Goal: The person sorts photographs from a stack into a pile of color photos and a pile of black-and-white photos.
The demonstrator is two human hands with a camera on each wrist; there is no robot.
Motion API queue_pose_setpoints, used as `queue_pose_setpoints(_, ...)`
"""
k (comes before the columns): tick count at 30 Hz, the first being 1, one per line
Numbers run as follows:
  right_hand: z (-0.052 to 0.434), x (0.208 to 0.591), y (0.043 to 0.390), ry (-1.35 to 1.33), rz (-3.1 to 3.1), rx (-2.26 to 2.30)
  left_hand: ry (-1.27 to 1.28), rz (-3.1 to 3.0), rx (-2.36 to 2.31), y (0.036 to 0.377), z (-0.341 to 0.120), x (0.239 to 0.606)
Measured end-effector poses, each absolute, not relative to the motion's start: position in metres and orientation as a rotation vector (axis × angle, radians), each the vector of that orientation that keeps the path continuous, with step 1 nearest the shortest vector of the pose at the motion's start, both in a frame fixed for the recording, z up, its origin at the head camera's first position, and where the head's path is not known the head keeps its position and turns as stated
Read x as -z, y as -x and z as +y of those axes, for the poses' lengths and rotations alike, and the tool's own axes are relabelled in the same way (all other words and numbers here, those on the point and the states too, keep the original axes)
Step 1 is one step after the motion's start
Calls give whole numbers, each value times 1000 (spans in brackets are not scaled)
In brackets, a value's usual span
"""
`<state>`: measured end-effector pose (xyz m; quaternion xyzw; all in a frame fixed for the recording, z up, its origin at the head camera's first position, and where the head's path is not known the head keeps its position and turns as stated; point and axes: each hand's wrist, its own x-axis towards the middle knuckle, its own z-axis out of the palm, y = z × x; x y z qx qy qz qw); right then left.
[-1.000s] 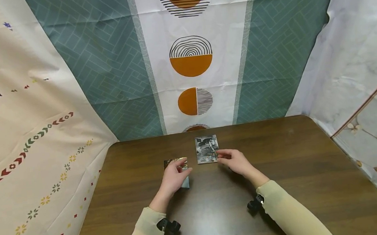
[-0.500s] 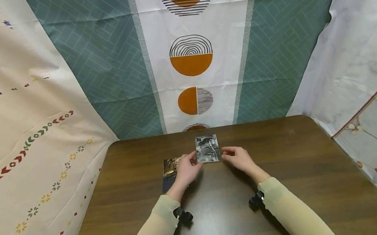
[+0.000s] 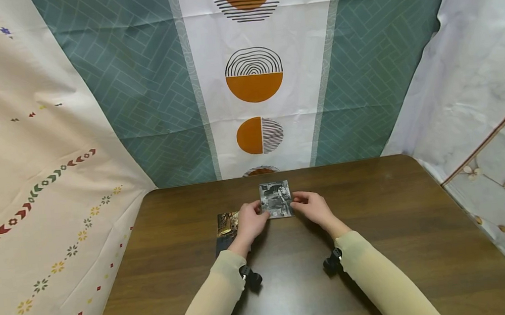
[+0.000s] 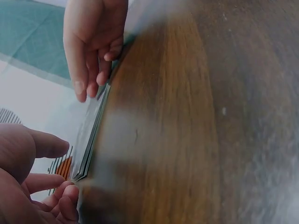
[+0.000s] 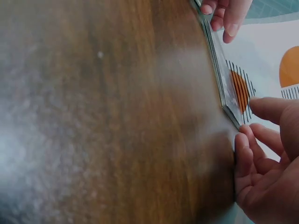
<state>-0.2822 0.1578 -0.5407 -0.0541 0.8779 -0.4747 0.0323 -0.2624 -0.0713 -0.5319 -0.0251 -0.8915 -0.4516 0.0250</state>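
A stack of picture cards [image 3: 276, 199], its top one a black-and-white scene, lies near the far edge of the table. Its several layers show edge-on in the left wrist view as a thin stack of cards [image 4: 95, 128]. My left hand [image 3: 251, 220] is at the stack's left side, thumb apart from the fingers, fingertips at a near corner. From the right side my right hand [image 3: 314, 206] reaches in, its fingertips at the opposite edge. Left of the stack lies a colour picture card [image 3: 226, 230], partly covered by my left hand and wrist.
The brown wooden table [image 3: 372, 267] has a rounded far right corner. Behind it hangs a green and white patterned cloth [image 3: 151, 101]. Cream cloth [image 3: 58, 222] lines the left side and a pale floral one [image 3: 480, 105] the right.
My left hand has moved right, from over the colour card to the left side of the black-and-white stack. The right hand drew slightly away from the stack, then came back to its edge.
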Motion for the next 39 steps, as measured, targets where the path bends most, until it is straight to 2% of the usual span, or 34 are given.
queue_pose_setpoints(21, 148, 546, 282, 132, 2810, 1242, -28, -2787, 1346, 268, -65, 545)
queue_pose_setpoints(39, 148, 543, 280, 181, 2819, 1227, -41, -2771, 1412, 261, -64, 535)
